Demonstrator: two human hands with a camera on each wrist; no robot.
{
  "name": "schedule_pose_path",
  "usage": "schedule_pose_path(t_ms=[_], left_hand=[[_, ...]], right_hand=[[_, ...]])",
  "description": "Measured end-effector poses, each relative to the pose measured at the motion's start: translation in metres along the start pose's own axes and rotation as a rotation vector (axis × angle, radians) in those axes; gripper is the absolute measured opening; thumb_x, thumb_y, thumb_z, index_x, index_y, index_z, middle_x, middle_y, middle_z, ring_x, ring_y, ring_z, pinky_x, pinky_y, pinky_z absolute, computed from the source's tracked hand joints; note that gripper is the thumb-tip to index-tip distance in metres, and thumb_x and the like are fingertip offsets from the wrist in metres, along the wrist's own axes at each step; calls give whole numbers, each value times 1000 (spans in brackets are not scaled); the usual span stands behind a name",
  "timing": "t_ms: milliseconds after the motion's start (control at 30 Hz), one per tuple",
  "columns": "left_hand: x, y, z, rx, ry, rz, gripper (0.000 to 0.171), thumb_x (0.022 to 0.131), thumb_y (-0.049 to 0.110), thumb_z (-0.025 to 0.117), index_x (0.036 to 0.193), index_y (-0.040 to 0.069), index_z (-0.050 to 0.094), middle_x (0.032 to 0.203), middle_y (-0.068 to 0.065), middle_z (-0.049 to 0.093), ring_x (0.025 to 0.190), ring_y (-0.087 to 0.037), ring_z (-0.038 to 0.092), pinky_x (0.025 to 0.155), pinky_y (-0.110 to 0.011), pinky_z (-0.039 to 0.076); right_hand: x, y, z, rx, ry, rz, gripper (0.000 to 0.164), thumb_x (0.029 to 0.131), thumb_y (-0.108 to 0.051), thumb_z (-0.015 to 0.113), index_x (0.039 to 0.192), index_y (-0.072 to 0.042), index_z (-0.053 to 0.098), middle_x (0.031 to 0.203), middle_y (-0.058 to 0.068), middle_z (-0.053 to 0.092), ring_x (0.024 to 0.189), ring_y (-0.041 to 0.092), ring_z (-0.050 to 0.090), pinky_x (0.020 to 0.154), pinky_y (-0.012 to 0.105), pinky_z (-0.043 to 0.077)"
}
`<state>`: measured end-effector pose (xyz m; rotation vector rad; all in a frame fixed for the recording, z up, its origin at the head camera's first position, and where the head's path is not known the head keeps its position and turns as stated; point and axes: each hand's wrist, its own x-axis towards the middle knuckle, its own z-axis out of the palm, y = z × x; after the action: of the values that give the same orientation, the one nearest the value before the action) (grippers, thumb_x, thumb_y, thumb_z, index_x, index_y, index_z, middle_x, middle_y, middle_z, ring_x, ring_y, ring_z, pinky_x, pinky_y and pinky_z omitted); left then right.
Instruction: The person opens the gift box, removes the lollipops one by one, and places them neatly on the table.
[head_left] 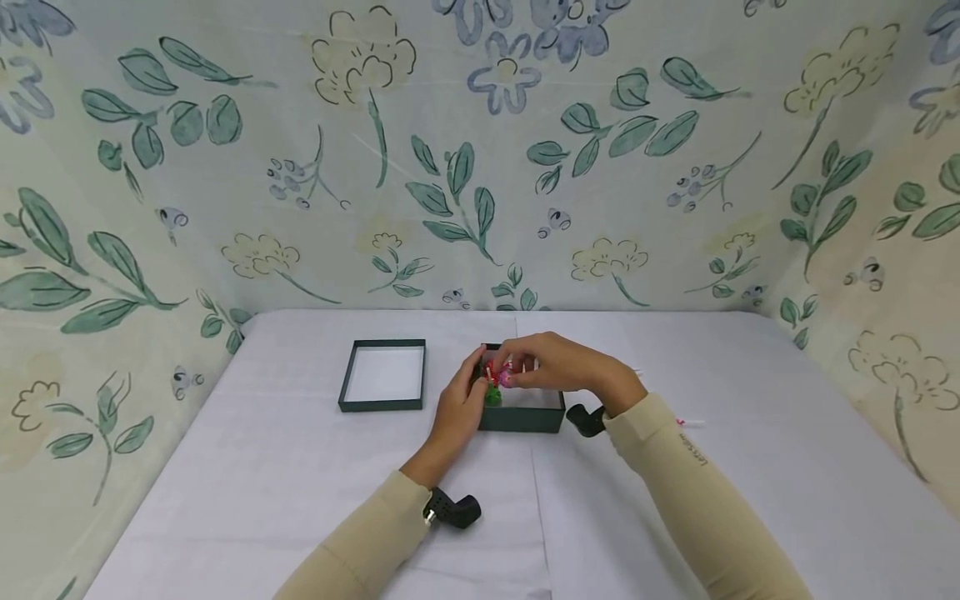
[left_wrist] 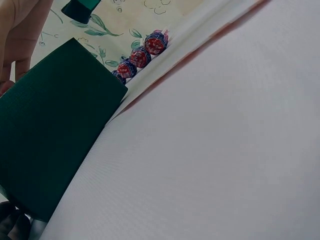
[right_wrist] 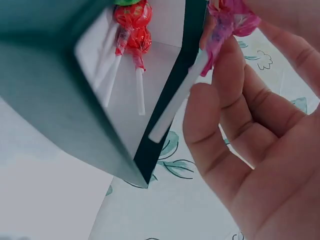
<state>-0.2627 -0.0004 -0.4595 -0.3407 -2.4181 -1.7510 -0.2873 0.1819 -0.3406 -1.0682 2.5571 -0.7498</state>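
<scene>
Beige sleeves (head_left: pixel 360 542) foremost. Left hand (head_left: pixel 456 407) grips box (head_left: pixel 521 420) by left wall, presumably for steadiness, toward far edge of desk (head_left: pixel 262 467); right hand (head_left: pixel 551 360) pinches pink lollipop (right_wrist: pixel 216 42) over box, stick free.

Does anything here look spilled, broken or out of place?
Nothing stands out. The green box sits upright; what looks like its lid lies flat to the left. The blue-and-red lollipops outside the box lie in an orderly row, so they don't look spilled. I see no damage.
</scene>
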Motion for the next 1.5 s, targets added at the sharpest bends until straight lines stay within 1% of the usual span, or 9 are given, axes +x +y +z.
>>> schedule_pose_path(t_ms=[133, 233, 333, 500, 733, 900, 1100, 1267, 1500], left_hand=[[0, 0, 2, -3, -4, 6, 50, 100, 21, 41, 149, 30, 36, 151, 5, 39, 136, -15, 37, 110, -41, 34], [1, 1, 4, -3, -3, 11, 50, 100, 20, 41, 149, 30, 37, 151, 5, 38, 136, -15, 37, 111, -41, 33], [1, 1, 5, 0, -2, 9, 49, 101, 20, 41, 149, 30, 37, 151, 6, 38, 137, -14, 37, 111, -41, 32], [1, 2, 7, 3, -2, 9, 49, 100, 21, 42, 148, 31, 37, 151, 7, 38, 138, -14, 36, 112, -41, 31], [1, 1, 8, 6, -15, 15, 50, 100, 22, 41, 149, 29, 36, 152, 7, 37, 139, -14, 34, 112, -41, 31], [0, 2, 7, 11, -9, 10, 50, 100, 21, 41, 149, 30, 37, 151, 6, 37, 139, -14, 34, 112, -40, 31], [1, 4, 5, 21, -1, -1, 49, 100, 21, 40, 148, 31, 37, 151, 7, 37, 138, -13, 34, 112, -39, 31], [0, 0, 1, 19, 1, -17, 50, 100, 23, 40, 148, 36, 36, 152, 10, 36, 138, -11, 33, 112, -38, 30], [0, -3, 1, 15, 2, -11, 50, 100, 23, 39, 148, 34, 36, 152, 9, 36, 139, -11, 33, 113, -39, 29]], right_hand=[[-3, 0, -2, -26, -3, 33, 34, 90, -19, 68, 124, -16, 64, 90, -4, 61, 83, 17, 57, 65, 29, 52], [-5, 0, -3, -48, 1, 54, 36, 90, -23, 69, 124, -13, 65, 90, -4, 61, 85, 17, 57, 68, 28, 52], [-8, 1, -5, -50, 14, 68, 34, 89, -25, 69, 121, -11, 67, 91, -4, 61, 87, 17, 57, 70, 27, 52], [-17, 4, -9, -30, 42, 85, 29, 89, -25, 70, 116, -16, 69, 91, -4, 62, 86, 17, 58, 72, 27, 53], [-38, 12, -12, -17, 91, 134, 25, 88, -23, 70, 114, -21, 69, 94, -7, 63, 87, 15, 57, 76, 28, 53], [-54, 16, -15, -11, 128, 124, 24, 88, -20, 70, 112, -21, 69, 96, -8, 64, 88, 15, 58, 80, 30, 53], [-72, 26, -16, 32, 153, 178, 26, 88, -21, 71, 114, -22, 69, 95, -6, 63, 87, 18, 57, 74, 31, 53], [-82, 29, -15, 20, 179, 214, 27, 88, -24, 71, 114, -20, 69, 91, -5, 62, 84, 20, 55, 69, 31, 53], [-97, 33, -16, -12, 222, 189, 25, 87, -17, 71, 112, -18, 69, 98, -7, 65, 91, 17, 57, 83, 37, 53]])
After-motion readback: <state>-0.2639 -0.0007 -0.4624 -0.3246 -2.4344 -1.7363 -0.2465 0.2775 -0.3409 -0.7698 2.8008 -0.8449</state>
